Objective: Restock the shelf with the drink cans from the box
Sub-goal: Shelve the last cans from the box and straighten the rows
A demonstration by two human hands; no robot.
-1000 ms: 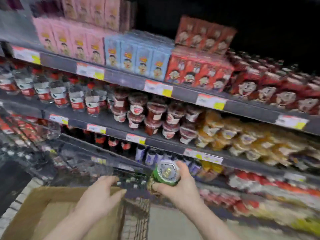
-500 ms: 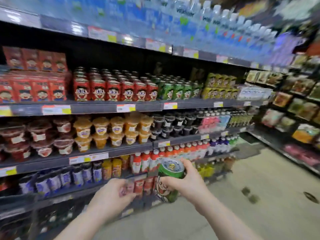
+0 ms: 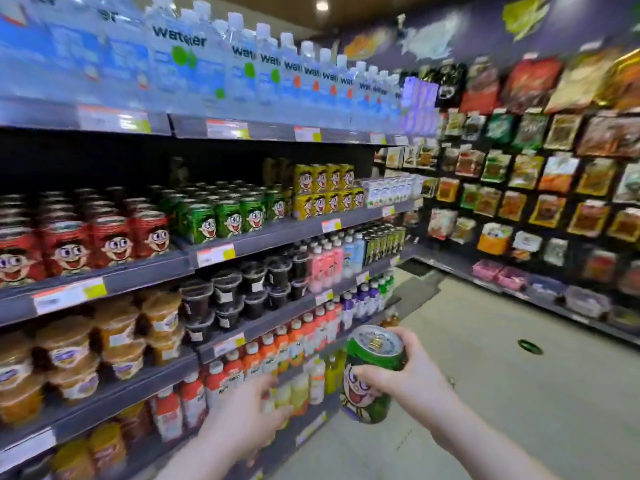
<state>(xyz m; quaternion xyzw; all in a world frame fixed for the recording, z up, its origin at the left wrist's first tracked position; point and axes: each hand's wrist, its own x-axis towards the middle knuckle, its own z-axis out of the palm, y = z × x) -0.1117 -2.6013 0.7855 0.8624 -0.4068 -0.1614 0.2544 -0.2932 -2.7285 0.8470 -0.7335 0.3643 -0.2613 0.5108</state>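
Observation:
My right hand (image 3: 412, 379) grips a green drink can (image 3: 369, 396) with a cartoon face and a silver top, held upright low in the aisle. To its left my left hand (image 3: 247, 414) floats in front of the bottom shelves with relaxed fingers, holding nothing. Matching green cans (image 3: 225, 216) stand in rows on the second shelf from the top, with red cans (image 3: 114, 237) of the same cartoon to their left and yellow packs (image 3: 325, 192) to their right. The box is out of view.
Water bottles (image 3: 242, 74) fill the top shelf. Below the cans sit dessert cups (image 3: 114, 337), dark cups (image 3: 242, 289) and small bottles (image 3: 294, 341). Hanging snack bags (image 3: 540, 188) cover the far wall on the right. Bare floor (image 3: 485, 393) runs between the racks.
The view has swung right and up along the shelving, leaving the box behind. My right hand keeps hold of the green can and both hands have shifted right with it.

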